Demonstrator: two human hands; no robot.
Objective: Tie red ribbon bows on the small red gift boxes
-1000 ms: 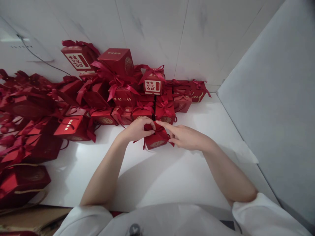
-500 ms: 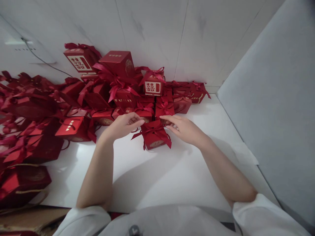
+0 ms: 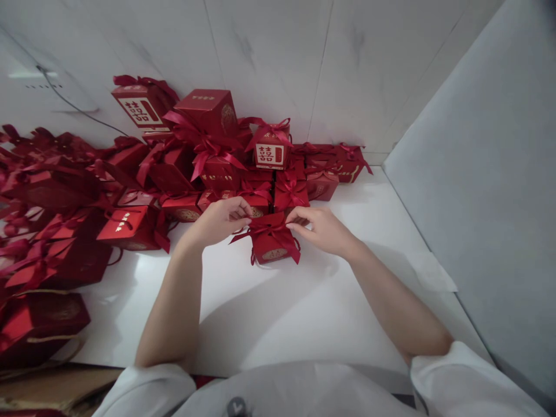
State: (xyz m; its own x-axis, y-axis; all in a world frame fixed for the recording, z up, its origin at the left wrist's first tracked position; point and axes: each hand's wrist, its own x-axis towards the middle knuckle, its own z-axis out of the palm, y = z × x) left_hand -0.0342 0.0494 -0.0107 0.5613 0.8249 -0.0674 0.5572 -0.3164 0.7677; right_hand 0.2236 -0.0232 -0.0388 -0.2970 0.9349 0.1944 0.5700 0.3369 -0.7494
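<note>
A small red gift box with a gold round emblem stands on the white table, topped by a red ribbon bow. From the left, my left hand has its thumb and forefinger closed at the bow's left side. My right hand pinches the bow's right side, thumb and forefinger together. The bits of ribbon between the fingertips are small and partly hidden. Ribbon tails hang over the box's sides, and thin cord handles show beside them.
Many similar red boxes with ribbons are piled along the wall and on the left, one with a white label just behind. A grey panel bounds the white table on the right. A cardboard edge shows lower left.
My right hand has moved slightly left and its fingers have closed on the bow. The left fingers have drawn together a little. The box has shifted very slightly left.
</note>
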